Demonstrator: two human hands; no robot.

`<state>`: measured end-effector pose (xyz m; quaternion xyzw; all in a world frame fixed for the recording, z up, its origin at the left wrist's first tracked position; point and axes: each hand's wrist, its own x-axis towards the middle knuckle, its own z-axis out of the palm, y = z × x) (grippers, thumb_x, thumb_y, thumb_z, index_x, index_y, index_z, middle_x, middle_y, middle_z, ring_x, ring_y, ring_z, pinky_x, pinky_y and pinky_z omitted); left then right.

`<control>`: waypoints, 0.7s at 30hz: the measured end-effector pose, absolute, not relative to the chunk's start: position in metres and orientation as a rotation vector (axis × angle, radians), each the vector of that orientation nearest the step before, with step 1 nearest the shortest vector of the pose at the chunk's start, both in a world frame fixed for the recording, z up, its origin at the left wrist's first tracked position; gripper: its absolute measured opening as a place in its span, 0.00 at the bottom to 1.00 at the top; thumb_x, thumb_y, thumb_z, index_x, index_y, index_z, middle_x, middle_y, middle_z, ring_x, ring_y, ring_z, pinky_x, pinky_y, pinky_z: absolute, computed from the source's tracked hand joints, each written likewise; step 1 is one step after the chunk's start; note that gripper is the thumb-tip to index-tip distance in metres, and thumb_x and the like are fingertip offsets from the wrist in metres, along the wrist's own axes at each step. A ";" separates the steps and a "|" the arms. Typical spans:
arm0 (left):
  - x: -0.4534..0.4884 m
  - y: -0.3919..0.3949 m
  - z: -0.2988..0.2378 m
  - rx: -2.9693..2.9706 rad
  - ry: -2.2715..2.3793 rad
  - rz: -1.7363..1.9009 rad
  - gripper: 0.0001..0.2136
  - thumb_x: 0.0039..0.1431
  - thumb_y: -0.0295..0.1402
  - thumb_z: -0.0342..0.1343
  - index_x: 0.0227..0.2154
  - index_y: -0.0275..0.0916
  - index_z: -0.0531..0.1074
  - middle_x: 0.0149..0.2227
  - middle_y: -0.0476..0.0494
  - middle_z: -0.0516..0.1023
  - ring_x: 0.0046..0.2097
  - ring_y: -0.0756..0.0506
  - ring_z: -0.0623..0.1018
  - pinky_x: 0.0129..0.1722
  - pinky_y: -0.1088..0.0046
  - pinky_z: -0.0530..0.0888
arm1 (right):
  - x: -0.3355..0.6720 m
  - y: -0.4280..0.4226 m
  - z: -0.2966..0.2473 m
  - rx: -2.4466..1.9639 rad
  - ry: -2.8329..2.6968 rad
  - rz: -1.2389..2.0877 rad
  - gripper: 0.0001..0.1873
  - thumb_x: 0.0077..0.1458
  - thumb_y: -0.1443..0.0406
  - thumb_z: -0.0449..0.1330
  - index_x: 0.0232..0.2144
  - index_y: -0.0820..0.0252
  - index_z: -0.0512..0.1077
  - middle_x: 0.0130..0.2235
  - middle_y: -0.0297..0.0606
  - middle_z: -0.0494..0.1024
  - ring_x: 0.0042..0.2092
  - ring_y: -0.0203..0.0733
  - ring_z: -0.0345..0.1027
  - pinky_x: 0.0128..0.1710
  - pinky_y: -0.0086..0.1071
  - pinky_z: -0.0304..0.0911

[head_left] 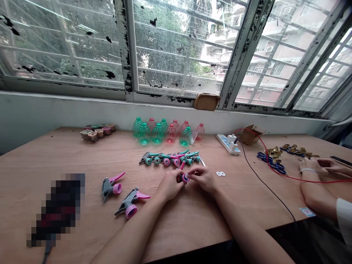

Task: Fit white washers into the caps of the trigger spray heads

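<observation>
My left hand (171, 184) is closed around a trigger spray head (185, 178) with a pink collar and a pink lever. At the collar's open end, the fingers of my right hand (202, 179) are pinched together; what they hold, if anything, is too small to make out. Two white washers (220, 173) lie on the table just right of my right hand. Two more grey-and-pink spray heads (112, 187) (130, 204) rest to the left of my left forearm. Beyond my hands runs a row of several spray heads (171, 160) with green or pink collars.
Several green and pink clear bottles (157, 134) stand by the wall. Small containers (96, 132) sit at the back left. A power strip (228, 145) with cables lies right of centre. A co-worker's hands (312, 167) are near blue-handled scissors (272, 163). A pixelated dark object (59, 209) lies left.
</observation>
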<state>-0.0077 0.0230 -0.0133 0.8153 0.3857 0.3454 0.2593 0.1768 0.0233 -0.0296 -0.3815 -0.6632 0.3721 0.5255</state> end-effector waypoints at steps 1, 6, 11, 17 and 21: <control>-0.008 0.023 -0.013 2.206 1.042 0.937 0.08 0.52 0.28 0.55 0.35 0.37 0.76 0.25 0.51 0.73 0.27 0.51 0.69 0.27 0.78 0.60 | 0.177 0.024 -0.031 -0.905 -1.561 0.924 0.11 0.44 0.58 0.69 0.27 0.59 0.77 0.29 0.36 0.77 0.31 0.39 0.71 0.31 0.31 0.67; -0.008 0.024 -0.016 2.200 1.041 0.939 0.07 0.52 0.29 0.55 0.34 0.38 0.75 0.24 0.51 0.73 0.26 0.51 0.69 0.26 0.78 0.60 | 0.176 0.025 -0.033 -0.942 -1.592 0.852 0.11 0.45 0.58 0.69 0.26 0.59 0.76 0.29 0.36 0.76 0.30 0.38 0.69 0.28 0.29 0.65; -0.009 0.025 -0.018 2.221 1.032 0.940 0.06 0.52 0.29 0.55 0.32 0.37 0.75 0.25 0.51 0.73 0.27 0.51 0.69 0.26 0.77 0.60 | 0.172 0.021 -0.026 -0.976 -1.722 0.616 0.09 0.47 0.58 0.67 0.26 0.57 0.77 0.30 0.37 0.73 0.30 0.36 0.64 0.25 0.27 0.60; -0.009 0.025 -0.016 2.227 1.052 0.930 0.05 0.52 0.30 0.55 0.32 0.37 0.74 0.25 0.50 0.73 0.27 0.51 0.69 0.27 0.77 0.61 | 0.173 0.018 -0.025 -0.991 -1.822 0.483 0.08 0.51 0.58 0.65 0.30 0.56 0.80 0.29 0.36 0.73 0.27 0.33 0.61 0.24 0.28 0.57; -0.008 0.024 -0.013 2.240 1.070 0.916 0.05 0.52 0.30 0.55 0.32 0.37 0.74 0.26 0.50 0.73 0.27 0.51 0.69 0.27 0.77 0.61 | 0.173 0.017 -0.024 -1.013 -1.878 0.385 0.09 0.52 0.58 0.64 0.32 0.55 0.81 0.26 0.35 0.73 0.25 0.33 0.60 0.24 0.28 0.56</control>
